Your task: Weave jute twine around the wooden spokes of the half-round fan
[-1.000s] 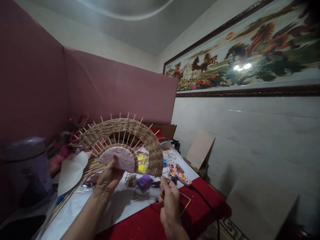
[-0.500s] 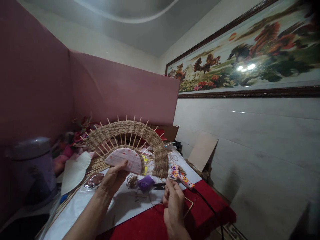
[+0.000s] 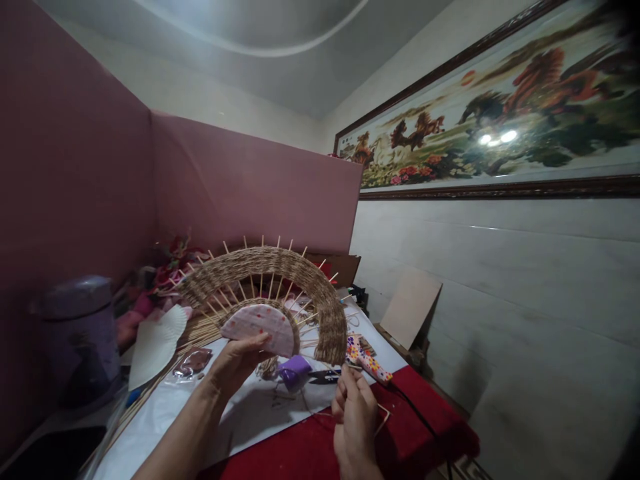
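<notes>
While the left hand holds the woven fan by its cloth centre above the surface, the right hand's grip is narrow, contents unclear; weaving spans the arc, inner spokes and outer tips remaining bare.

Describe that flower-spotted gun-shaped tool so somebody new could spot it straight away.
Find the bright red tablecloth. Where it meets the white sheet, just beyond the right hand, lies a gun-shaped tool trailing a black cord. Unlike the plain purple roll nearby, it is pale with multicoloured flower-like spots.
</notes>
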`<state>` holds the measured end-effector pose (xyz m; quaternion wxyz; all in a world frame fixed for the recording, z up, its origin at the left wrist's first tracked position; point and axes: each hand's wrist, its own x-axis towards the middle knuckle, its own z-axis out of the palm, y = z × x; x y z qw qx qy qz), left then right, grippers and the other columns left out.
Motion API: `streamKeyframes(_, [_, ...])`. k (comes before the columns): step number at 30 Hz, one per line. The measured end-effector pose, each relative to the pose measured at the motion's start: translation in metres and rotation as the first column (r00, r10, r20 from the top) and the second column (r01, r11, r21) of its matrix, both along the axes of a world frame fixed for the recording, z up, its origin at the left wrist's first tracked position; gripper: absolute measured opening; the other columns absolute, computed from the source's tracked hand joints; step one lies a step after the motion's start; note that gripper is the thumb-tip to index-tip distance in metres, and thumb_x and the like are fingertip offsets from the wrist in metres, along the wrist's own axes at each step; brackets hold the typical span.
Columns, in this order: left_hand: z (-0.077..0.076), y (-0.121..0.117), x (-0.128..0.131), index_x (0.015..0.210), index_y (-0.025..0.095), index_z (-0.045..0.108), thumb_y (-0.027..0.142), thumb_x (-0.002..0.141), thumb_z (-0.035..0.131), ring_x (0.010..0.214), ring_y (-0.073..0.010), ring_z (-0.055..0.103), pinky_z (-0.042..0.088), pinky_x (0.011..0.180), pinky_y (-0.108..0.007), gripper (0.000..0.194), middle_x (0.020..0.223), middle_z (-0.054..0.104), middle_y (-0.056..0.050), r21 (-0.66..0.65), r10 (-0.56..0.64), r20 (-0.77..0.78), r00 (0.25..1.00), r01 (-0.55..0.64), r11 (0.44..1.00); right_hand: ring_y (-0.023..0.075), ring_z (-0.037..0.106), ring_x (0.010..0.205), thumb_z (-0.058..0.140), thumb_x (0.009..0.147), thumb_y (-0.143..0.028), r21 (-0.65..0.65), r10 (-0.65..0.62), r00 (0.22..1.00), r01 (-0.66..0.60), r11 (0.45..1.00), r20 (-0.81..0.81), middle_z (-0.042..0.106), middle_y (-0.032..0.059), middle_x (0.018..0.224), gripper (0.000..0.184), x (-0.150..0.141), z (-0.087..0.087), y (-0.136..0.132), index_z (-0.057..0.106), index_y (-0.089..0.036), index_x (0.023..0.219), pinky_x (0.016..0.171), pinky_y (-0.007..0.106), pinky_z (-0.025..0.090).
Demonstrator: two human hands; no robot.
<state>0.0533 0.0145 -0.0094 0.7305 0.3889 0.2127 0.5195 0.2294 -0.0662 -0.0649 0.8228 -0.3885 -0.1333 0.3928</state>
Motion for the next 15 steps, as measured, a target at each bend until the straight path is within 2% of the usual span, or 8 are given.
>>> streamKeyframes(5, [-0.0069,0.0061,-0.0017,0.082,0.008,0.069,0.008,0.072,0.065,0.082,-0.0244,0.067,0.055,0.074,-0.035,0.010,0.089,0.072,-0.013,0.012,-0.041,-0.063,0.997,0.042,0.999,-0.0006,0.020,0.036,0.077,0.055,-0.045,-0.009,-0.015,1.000,0.015,1.000,-0.009,0.031,-0.0141,0.048,0.045,0.0007,-0.0013,0.0013,0.045,-0.018,0.071,0.031,0.011,0.014])
streamKeyframes(11, [-0.0085,0.0034,-0.0021,0.100,0.011,0.067,0.006,0.072,0.065,0.084,-0.0245,0.068,0.054,0.078,-0.037,0.029,0.089,0.073,-0.010,-0.003,-0.025,-0.060,0.998,0.025,1.000,-0.0006,0.021,0.035,0.077,0.054,-0.045,-0.006,-0.022,0.999,0.022,1.000,-0.024,0.033,-0.0140,0.047,0.045,0.0007,-0.0016,0.0018,0.045,-0.018,0.072,0.030,0.011,0.015])
streamKeyframes(15, [-0.0095,0.0032,-0.0011,0.104,0.011,0.066,0.006,0.072,0.065,0.084,-0.0250,0.068,0.054,0.076,-0.037,0.032,0.089,0.073,-0.011,-0.004,-0.026,-0.069,0.997,0.026,1.000,-0.0005,0.022,0.034,0.077,0.053,-0.046,0.002,-0.014,0.999,0.015,1.000,-0.041,0.033,-0.0145,0.046,0.047,0.0008,-0.0010,0.0015,0.046,-0.018,0.075,0.030,0.011,0.015])
